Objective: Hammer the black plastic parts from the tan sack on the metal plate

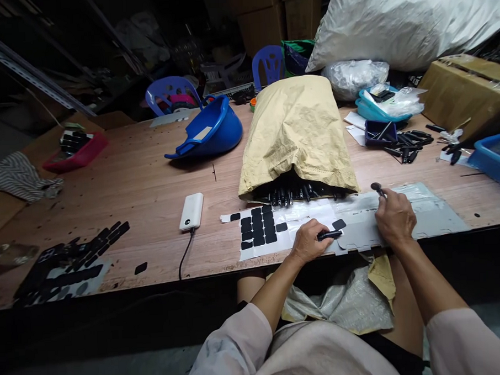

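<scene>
My left hand (309, 241) is closed round a thin black stick-like piece (330, 235) and rests on a white backing sheet (292, 216) at the table's near edge. Several black rounded pads (258, 227) sit in rows on that sheet, and one loose pad (339, 224) lies just beyond my left fingers. My right hand (394, 217) is closed on a small black tool with a round head (376, 188), held over a grey plastic sheet (429, 215).
A tan sack (297, 130) with black stick parts spilling from its mouth lies behind the sheets. A white power bank (191, 211) with cable, a blue bowl (208, 131), a red tray (77, 153), more black pads (71, 261) at left, boxes and blue bins at right.
</scene>
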{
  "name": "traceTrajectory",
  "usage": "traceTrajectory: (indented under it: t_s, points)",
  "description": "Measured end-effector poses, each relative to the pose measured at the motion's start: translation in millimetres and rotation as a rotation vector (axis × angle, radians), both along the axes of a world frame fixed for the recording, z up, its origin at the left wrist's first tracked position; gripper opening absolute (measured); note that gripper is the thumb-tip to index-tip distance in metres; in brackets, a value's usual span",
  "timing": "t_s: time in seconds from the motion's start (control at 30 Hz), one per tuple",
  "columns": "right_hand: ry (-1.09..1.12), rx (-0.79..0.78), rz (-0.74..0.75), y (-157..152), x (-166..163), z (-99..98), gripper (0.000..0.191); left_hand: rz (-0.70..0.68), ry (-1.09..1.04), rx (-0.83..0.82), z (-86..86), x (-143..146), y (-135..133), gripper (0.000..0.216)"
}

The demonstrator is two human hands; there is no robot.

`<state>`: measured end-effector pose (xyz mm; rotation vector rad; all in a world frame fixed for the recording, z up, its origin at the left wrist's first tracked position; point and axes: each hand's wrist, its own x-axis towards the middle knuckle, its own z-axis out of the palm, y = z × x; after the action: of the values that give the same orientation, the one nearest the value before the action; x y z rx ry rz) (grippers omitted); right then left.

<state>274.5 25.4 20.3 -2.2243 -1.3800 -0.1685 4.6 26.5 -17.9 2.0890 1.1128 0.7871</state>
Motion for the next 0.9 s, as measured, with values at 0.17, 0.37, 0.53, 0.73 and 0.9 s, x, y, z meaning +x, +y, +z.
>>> traceTrajectory:
  t_s: [0.17, 0.37, 0.53, 0.73, 0.9]
  points:
    - [0.224, 0.128, 0.231, -44.8, -32.9, 17.6, 0.039, -0.011, -0.005, 0.029, -2.6, 1.0, 1.3, 0.019]
    - [0.352, 0.112, 0.532, -93.0, -83.8, 11.5, 0.033, -0.018, 0.002, 0.003, -3.5, 1.4, 2.1, 0.018]
    - [0.245, 0.155, 0.554, -102.4, -99.0, 3.2, 0.033, -0.019, 0.011, -0.025, -3.1, 0.7, 2.6, 0.019]
    - [0.091, 0.101, 0.528, -104.4, -102.1, -4.9, 0.037, -0.008, -0.002, -0.015, -5.7, 2.3, 3.2, 0.016]
    - [0.064, 0.244, 0.535, -101.3, -94.5, -4.2, 0.035, -0.023, -0.005, -0.006, -5.6, 2.5, 4.4, 0.016]
